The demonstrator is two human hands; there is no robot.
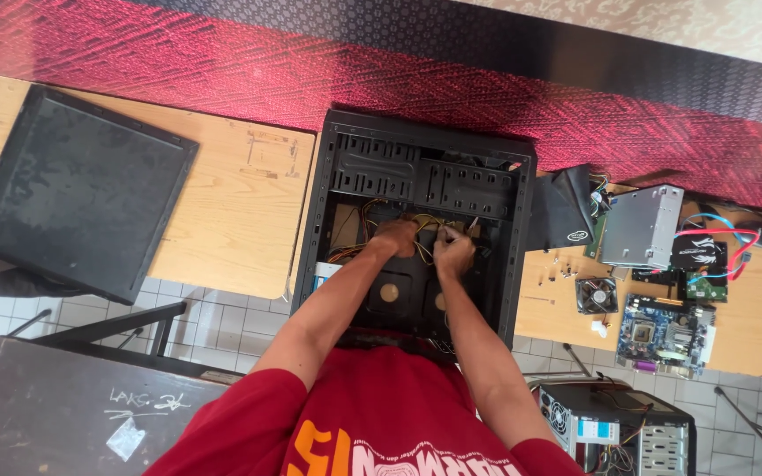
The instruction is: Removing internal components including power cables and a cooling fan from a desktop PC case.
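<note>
1. One open black case (416, 189) lay flat at the centre of the frame, on a wooden worktop (231, 211).
2. Both hands were inside the case. The left hand (396, 238) was closed around a bundle of yellow and black wires (425, 222).
3. The right hand (453, 253) sat just beside the left, its fingers pinched narrow on the same wires; what else it held could not be told.
4. One black side panel (77, 189) lay at the upper left, on the worktop.
5. At the right of the frame lay one grey drive cage (644, 225), one small fan (596, 295) and one blue motherboard (663, 333), near each other.
6. Red and blue cables (725, 238) lay over one dark part at the far right.
7. A second case (615, 427), open, stood on the tiled floor at the lower right.
8. One dark table (55, 405) filled the lower left corner.
</note>
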